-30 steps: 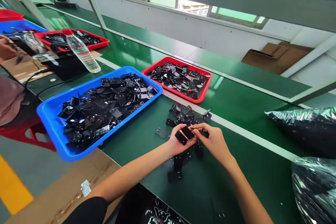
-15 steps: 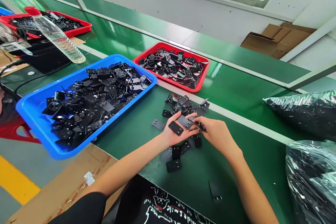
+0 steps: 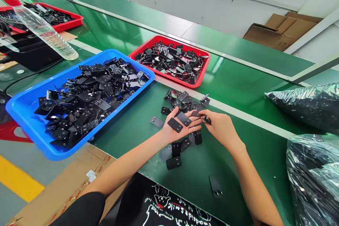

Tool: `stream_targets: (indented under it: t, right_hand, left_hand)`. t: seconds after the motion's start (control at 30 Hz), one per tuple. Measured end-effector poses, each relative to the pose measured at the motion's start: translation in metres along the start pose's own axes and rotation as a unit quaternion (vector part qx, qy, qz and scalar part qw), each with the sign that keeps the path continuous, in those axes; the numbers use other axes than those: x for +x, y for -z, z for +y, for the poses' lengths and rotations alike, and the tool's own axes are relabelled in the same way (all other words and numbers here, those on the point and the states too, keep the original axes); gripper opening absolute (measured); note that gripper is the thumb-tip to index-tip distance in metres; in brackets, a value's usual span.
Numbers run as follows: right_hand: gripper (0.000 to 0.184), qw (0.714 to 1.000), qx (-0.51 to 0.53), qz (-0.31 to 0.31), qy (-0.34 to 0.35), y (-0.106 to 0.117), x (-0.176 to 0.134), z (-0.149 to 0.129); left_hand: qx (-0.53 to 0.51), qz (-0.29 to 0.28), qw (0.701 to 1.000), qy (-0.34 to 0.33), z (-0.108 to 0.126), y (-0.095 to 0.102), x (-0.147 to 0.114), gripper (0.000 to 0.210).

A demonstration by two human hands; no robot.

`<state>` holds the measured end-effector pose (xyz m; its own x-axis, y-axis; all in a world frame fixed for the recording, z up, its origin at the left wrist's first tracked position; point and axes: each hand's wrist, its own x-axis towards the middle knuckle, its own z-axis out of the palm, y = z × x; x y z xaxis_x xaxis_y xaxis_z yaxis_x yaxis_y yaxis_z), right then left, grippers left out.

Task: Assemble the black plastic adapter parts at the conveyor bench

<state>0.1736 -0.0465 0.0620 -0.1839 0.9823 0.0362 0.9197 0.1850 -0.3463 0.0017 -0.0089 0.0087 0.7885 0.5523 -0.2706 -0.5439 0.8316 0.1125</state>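
Observation:
Two flat black plates with metal prongs, like plug covers, lie on the upturned palm of my left hand (image 3: pixel 169 130), whose fingers stretch to the right. One is a black plug plate (image 3: pixel 175 125); the other is a greyer plug plate (image 3: pixel 184 119). At the left fingertips, my right hand (image 3: pixel 224 127) pinches a small dark plug piece (image 3: pixel 206 120), partly hidden by its fingers. Behind the hands is a pile of dark plug pieces (image 3: pixel 184 97). More plug plates (image 3: pixel 174 163) lie below my left hand, with a single plate (image 3: pixel 156 122) to its left.
A blue tray (image 3: pixel 25 104) heaped with plug pieces stands left, beside a red tray (image 3: pixel 201 76) of similar parts. A tilted water bottle (image 3: pixel 50 31) is far left. Filled plastic bags (image 3: pixel 307 176) line the right side. One plate (image 3: pixel 215 186) lies near the table's front edge.
The view has shifted slightly, so the trays and bottle sit further left and higher. My right hand has drawn a little right of the left palm, still pinching the piece.

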Motion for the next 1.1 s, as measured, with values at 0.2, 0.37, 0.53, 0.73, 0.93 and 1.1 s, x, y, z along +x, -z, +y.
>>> stream_targets:
  t: [0.2, 0.37, 0.53, 0.73, 0.93, 1.1]
  right_hand:
    - [0.034, 0.996, 0.077, -0.028, 0.016, -0.009, 0.006, 0.004]
    - [0.025, 0.997, 0.029, -0.066, 0.013, -0.008, 0.005, -0.004]
    - [0.031, 0.996, -0.077, -0.015, -0.04, -0.022, 0.003, -0.032]
    - [0.023, 0.997, -0.055, -0.047, -0.035, -0.04, 0.008, -0.049]
    - [0.008, 0.998, 0.031, -0.019, -0.048, -0.039, 0.009, -0.045]
    - [0.011, 0.999, 0.018, 0.006, -0.04, -0.027, 0.008, -0.045]
  left_hand:
    - [-0.014, 0.003, 1.0, 0.004, 0.002, 0.004, 0.001, 0.053]
    - [-0.007, -0.011, 1.0, -0.018, 0.0, 0.008, -0.001, 0.046]
    - [-0.026, 0.007, 1.0, -0.001, -0.002, 0.01, -0.002, 0.04]
    - [0.001, 0.026, 1.0, -0.001, -0.005, 0.01, -0.003, 0.044]
    - [0.014, 0.02, 1.0, -0.008, -0.007, 0.007, -0.005, 0.046]
    - [0.022, 0.01, 0.999, -0.026, -0.003, 0.007, -0.003, 0.041]
